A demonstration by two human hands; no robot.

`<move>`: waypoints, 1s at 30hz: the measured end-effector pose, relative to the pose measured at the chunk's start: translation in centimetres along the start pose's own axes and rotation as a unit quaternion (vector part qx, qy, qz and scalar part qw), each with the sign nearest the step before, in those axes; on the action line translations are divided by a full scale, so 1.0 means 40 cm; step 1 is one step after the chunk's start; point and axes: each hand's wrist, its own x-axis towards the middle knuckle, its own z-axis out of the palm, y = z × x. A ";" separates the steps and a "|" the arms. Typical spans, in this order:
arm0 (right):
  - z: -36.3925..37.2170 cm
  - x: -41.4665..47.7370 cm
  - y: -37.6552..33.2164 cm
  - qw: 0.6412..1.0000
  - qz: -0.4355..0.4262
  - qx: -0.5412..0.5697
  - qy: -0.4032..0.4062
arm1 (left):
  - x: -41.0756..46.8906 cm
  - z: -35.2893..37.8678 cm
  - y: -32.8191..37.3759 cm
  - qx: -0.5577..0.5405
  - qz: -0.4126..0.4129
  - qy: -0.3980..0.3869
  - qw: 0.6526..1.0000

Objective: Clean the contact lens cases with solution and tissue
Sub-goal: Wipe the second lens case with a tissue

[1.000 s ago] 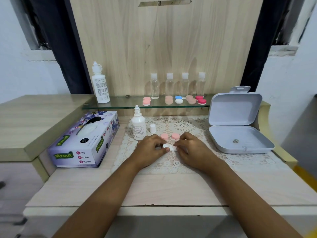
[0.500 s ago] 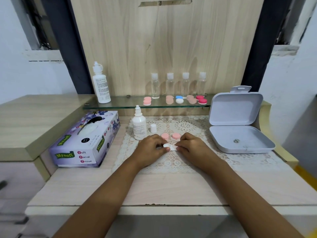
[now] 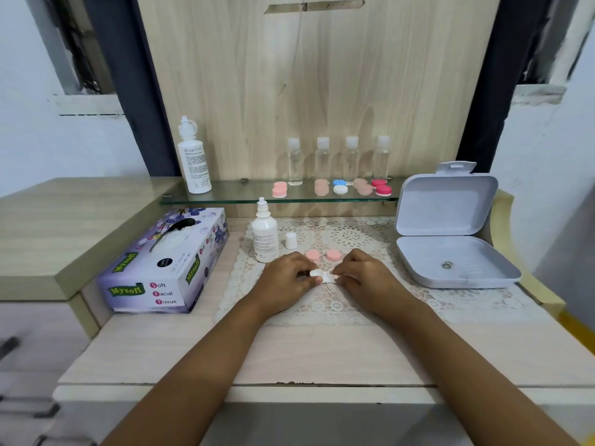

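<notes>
On the lace mat [image 3: 338, 304], my left hand [image 3: 286, 281] and my right hand [image 3: 370, 280] both pinch one small white piece, a folded tissue or a white lens case [image 3: 325, 276]; I cannot tell which. Two pink lens case caps [image 3: 323, 255] lie just behind my fingers. An uncapped solution bottle [image 3: 264, 233] stands left of them, and its white cap [image 3: 290, 241] stands beside it. The tissue box [image 3: 167, 262] lies at the left.
An open white plastic box [image 3: 450, 239] sits at the right. On the glass shelf [image 3: 231, 196] stand a larger solution bottle [image 3: 193, 159], several clear small bottles [image 3: 338, 159] and several pink, blue, white and red lens cases [image 3: 341, 187]. A raised wooden block is at the left.
Both hands stay over the white piece with only slight finger movement. The camera has shifted a little.
</notes>
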 end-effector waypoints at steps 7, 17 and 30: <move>0.003 0.001 -0.009 0.998 -0.011 -0.061 -0.017 | -0.003 -0.001 0.002 0.006 0.011 0.000 1.000; 0.002 -0.010 -0.026 0.996 0.004 -0.084 -0.007 | -0.004 0.001 0.000 0.031 0.026 -0.003 0.999; -0.013 -0.019 -0.024 0.972 0.096 0.208 0.045 | -0.006 -0.003 0.022 0.059 -0.037 -0.060 0.996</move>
